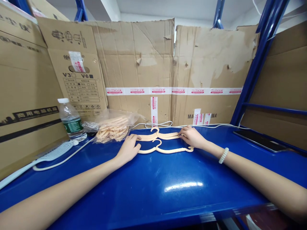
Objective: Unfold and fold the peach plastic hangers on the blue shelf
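Observation:
Several cream-coloured hangers (165, 136) lie stacked flat on the blue shelf, hooks pointing away from me. Closer to me a single cream hanger (171, 151) lies apart from the stack, its right end curling up in a small notch. My left hand (128, 148) is closed on the left end of the stack, and its thumb reaches the single hanger's left end, which it partly hides. With fingers pinched, my right hand (191, 137) grips the stack's right end. How many hangers are stacked cannot be made out.
A clear plastic bag (115, 126) of cream hangers sits at the back left, beside a water bottle (72, 124). A pale hairbrush (56, 151) lies before it. On the right rests a dark phone (261, 140). Cardboard (136, 70) walls the back; a white cable (216, 125) runs along it.

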{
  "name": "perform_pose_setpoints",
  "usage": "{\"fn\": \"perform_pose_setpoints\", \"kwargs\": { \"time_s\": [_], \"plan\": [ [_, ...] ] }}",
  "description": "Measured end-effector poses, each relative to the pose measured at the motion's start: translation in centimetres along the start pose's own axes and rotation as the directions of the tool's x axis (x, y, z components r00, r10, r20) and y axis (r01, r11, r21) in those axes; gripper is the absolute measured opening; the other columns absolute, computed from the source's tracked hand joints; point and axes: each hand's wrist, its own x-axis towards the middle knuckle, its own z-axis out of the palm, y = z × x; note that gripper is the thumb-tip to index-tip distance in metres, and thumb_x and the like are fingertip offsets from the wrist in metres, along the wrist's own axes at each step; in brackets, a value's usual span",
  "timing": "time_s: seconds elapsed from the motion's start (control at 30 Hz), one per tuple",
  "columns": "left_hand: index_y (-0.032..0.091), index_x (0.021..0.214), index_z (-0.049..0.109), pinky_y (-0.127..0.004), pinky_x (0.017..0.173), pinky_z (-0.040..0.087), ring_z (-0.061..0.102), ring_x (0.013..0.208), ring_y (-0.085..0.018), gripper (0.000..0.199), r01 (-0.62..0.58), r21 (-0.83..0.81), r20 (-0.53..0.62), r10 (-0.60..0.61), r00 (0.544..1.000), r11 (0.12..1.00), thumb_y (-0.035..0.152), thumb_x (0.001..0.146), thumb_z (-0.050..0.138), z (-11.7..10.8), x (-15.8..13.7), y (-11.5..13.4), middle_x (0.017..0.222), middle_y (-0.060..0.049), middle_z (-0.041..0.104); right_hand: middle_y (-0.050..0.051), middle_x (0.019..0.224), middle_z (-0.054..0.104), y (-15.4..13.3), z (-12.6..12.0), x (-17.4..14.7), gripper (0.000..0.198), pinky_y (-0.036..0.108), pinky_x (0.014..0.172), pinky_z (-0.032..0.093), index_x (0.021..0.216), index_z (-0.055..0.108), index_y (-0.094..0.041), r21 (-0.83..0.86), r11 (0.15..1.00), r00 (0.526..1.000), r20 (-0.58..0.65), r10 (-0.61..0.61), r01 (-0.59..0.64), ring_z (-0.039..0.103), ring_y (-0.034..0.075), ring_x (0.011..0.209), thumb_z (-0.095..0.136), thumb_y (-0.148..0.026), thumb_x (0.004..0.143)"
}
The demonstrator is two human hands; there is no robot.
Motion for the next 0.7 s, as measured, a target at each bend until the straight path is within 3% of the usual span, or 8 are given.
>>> {"fn": "perform_pose_setpoints", "kwargs": {
  "time_s": [0.33, 0.53, 0.7],
  "plan": [
    [0.016, 0.093, 0.055, -0.040, 0.095, 0.044, 0.057, 0.104, -0.025, 0.023, 0.029, -0.020, 0.001, -0.029, 1.000, 0.999, 0.013, 0.073, 0.043, 0.08, -0.05, 0.11, 0.104, -0.009, 0.060, 0.012, 0.094, 0.064, 0.17, 0.14, 0.15, 0.018, 0.035, 0.083, 0.042, 0.093, 0.070, -0.015, 0.027, 1.000, 1.000, 0.016, 0.007, -0.008, 0.052, 0.025, 0.093, 0.055, -0.025, 0.090],
    [0.018, 0.092, 0.055, -0.037, 0.091, 0.045, 0.059, 0.099, -0.023, 0.024, 0.020, -0.026, 0.005, -0.020, 1.000, 0.999, 0.011, 0.072, 0.043, 0.09, -0.02, 0.02, 0.100, -0.007, 0.061, 0.008, 0.088, 0.064, 0.51, 0.37, 0.27, 0.006, 0.033, 0.081, 0.041, 0.083, 0.069, -0.019, 0.125, 0.992, 0.999, 0.025, 0.019, -0.022, 0.053, 0.024, 0.092, 0.067, -0.024, 0.082],
    [0.017, 0.094, 0.058, -0.036, 0.086, 0.047, 0.061, 0.092, -0.022, 0.026, 0.004, -0.044, 0.044, -0.002, 0.999, 0.999, 0.008, 0.072, 0.045, -0.18, 0.25, 0.06, 0.098, -0.006, 0.066, 0.006, 0.085, 0.064, 0.58, 0.11, 0.20, 0.007, 0.032, 0.081, 0.041, 0.077, 0.069, -0.019, 0.180, 0.984, 1.000, 0.016, 0.003, -0.006, 0.054, 0.023, 0.089, 0.073, -0.025, 0.076]
  ]
}}
